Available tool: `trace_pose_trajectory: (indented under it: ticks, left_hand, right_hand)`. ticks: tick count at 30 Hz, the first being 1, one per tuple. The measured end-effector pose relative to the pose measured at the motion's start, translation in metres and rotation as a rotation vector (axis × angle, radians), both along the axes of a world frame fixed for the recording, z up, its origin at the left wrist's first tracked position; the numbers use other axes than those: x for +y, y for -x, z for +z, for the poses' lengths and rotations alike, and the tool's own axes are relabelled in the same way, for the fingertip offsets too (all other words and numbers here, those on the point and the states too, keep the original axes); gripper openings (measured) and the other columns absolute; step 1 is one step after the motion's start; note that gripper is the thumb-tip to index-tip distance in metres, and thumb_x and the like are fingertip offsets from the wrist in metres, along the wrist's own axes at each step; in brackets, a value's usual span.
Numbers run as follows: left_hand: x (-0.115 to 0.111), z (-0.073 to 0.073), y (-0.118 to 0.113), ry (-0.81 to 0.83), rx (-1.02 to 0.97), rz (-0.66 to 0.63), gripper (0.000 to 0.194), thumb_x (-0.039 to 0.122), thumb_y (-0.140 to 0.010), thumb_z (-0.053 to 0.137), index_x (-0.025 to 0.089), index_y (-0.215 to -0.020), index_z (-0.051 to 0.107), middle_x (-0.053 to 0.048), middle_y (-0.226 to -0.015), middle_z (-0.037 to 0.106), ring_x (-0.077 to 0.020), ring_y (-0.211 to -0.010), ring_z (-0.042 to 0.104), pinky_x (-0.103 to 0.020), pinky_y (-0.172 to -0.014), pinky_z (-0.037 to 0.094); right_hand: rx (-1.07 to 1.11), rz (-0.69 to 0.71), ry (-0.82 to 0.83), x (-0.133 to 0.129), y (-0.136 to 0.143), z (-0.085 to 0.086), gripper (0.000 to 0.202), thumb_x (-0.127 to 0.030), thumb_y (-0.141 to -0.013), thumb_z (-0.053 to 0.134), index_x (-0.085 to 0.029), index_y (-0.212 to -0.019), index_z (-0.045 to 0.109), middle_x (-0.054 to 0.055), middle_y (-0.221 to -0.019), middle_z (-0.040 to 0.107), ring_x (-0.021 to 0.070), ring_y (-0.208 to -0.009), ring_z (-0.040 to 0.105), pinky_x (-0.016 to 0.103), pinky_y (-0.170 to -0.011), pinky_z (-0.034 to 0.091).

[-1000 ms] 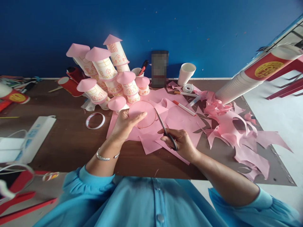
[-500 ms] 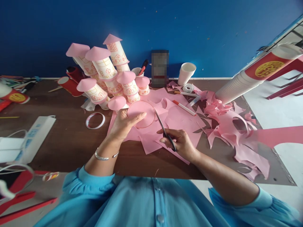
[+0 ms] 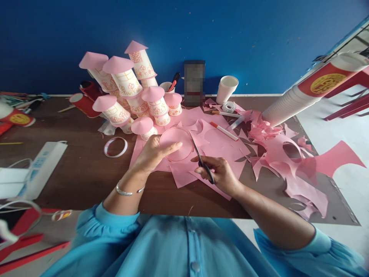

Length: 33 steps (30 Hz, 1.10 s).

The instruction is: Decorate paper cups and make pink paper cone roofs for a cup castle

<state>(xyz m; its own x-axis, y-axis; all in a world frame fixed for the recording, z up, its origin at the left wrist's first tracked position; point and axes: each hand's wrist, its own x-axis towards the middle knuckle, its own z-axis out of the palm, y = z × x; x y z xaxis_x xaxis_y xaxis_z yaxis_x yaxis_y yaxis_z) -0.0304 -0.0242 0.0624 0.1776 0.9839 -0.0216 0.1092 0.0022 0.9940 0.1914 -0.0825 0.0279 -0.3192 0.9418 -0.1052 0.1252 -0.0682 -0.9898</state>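
Note:
Between thumb and fingers, my left hand [image 3: 154,154] grips a round pink paper disc [image 3: 175,138] with a darker line along its rim. My right hand [image 3: 220,173] is closed round the black handles of a pair of scissors [image 3: 205,168]. The blades point up and left, and their tips are at the disc's right edge; whether they touch it I cannot tell. Under both hands lie sheets of pink paper [image 3: 184,179]. Just behind my left hand stands a short paper cup with a pink cone roof [image 3: 142,125].
Decorated cup towers [image 3: 122,80] with pink cones stand at the back left. A tape roll [image 3: 115,147] and a power strip [image 3: 46,165] lie left. Markers [image 3: 224,131] and pink scraps [image 3: 276,148] spread right, beside a long stack of paper cups [image 3: 291,104]. A white cup [image 3: 227,89] stands behind.
My left hand has shifted the disc slightly right and down. A pink offcut at the far right has settled onto the scraps. My right hand with the scissors has hardly moved.

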Motion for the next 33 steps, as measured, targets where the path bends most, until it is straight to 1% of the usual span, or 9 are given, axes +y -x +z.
trace_pose_trajectory:
  ticks: [4, 10, 15, 20, 27, 33]
  left_hand:
    - [0.0009, -0.0023, 0.0012, -0.017, 0.009, 0.008, 0.033, 0.046, -0.069, 0.087, 0.017, -0.079, 0.076, -0.005, -0.076, 0.075, -0.0277, -0.091, 0.071, -0.036, -0.081, 0.06]
    - [0.001, -0.0022, 0.0027, -0.011, -0.006, -0.019, 0.029, 0.043, -0.072, 0.087, 0.017, -0.073, 0.075, -0.005, -0.079, 0.074, -0.0246, -0.088, 0.069, -0.034, -0.08, 0.058]
    - [0.0012, 0.0007, 0.0044, 0.011, 0.01, -0.037, 0.029, 0.042, -0.073, 0.085, 0.015, -0.081, 0.077, -0.005, -0.088, 0.076, -0.0225, -0.087, 0.068, -0.033, -0.08, 0.057]
    - [0.0012, 0.0019, 0.0056, 0.066, -0.01, -0.034, 0.029, 0.041, -0.072, 0.087, 0.016, -0.08, 0.076, -0.004, -0.084, 0.076, -0.0204, -0.082, 0.067, -0.031, -0.078, 0.055]
    - [0.0009, -0.0003, 0.0054, 0.089, -0.075, 0.018, 0.034, 0.041, -0.07, 0.089, 0.015, -0.087, 0.076, -0.006, -0.084, 0.075, -0.024, -0.081, 0.068, -0.038, -0.078, 0.058]
    - [0.0016, -0.0008, 0.0052, 0.091, -0.102, 0.02, 0.032, 0.041, -0.072, 0.089, 0.015, -0.087, 0.076, -0.006, -0.088, 0.075, -0.0237, -0.084, 0.069, -0.038, -0.08, 0.059]
  right_hand:
    - [-0.007, -0.001, -0.011, 0.0004, -0.0003, -0.0009, 0.062, -0.066, -0.08, 0.077, -0.009, -0.104, 0.076, -0.004, -0.061, 0.046, 0.0095, -0.055, 0.041, 0.025, -0.052, 0.036]
    - [0.004, 0.011, -0.01, -0.0002, -0.0005, -0.0027, 0.061, -0.066, -0.082, 0.075, -0.01, -0.106, 0.075, -0.005, -0.06, 0.043, 0.0093, -0.054, 0.039, 0.025, -0.051, 0.033]
    - [0.005, 0.016, -0.018, -0.0003, -0.001, -0.0035, 0.06, -0.065, -0.083, 0.075, -0.009, -0.103, 0.074, -0.005, -0.059, 0.041, 0.0087, -0.054, 0.036, 0.024, -0.05, 0.031]
    - [0.009, 0.023, -0.054, 0.0, -0.001, -0.0013, 0.055, -0.062, -0.087, 0.072, -0.009, -0.102, 0.074, -0.006, -0.058, 0.04, 0.008, -0.053, 0.033, 0.024, -0.049, 0.029]
    - [0.022, 0.016, -0.067, -0.0004, -0.0006, 0.0002, 0.051, -0.058, -0.089, 0.071, -0.008, -0.102, 0.074, -0.007, -0.056, 0.038, 0.0073, -0.051, 0.031, 0.023, -0.048, 0.028]
    - [0.004, 0.021, -0.083, -0.0003, -0.0009, 0.001, 0.05, -0.057, -0.09, 0.07, -0.008, -0.101, 0.073, -0.006, -0.058, 0.042, 0.0077, -0.052, 0.035, 0.024, -0.049, 0.03]
